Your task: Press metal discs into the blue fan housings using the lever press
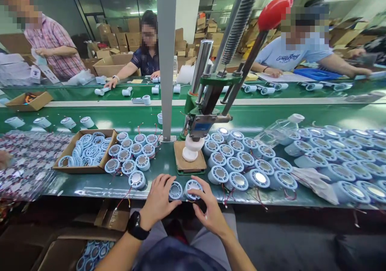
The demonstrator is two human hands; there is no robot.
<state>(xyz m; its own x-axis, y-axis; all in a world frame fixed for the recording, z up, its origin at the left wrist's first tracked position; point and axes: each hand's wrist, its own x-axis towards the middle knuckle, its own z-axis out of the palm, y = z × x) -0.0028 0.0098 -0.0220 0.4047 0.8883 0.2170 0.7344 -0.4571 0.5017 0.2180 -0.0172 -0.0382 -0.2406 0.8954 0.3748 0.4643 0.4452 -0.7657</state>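
At the front edge of the green bench, my left hand (159,198) curls its fingers and thumb round a light-blue ring-topped part (175,190). Beside it, my right hand (208,208) has fingers and thumb round a blue round housing (193,188) with a silver disc and wires below. Just behind both hands stands a hand press with a red knob (275,11); its white pressing head (193,148) is over a brown base plate (189,160). Similar housings stand in groups left (136,179) and right (218,174) of the press.
A cardboard box of blue rings (90,168) sits left, next to bagged parts (28,162). A grey post (167,62) rises behind the bench. A clear bottle (279,130) and white cloth (316,182) lie right. Three people work across the conveyor (120,112).
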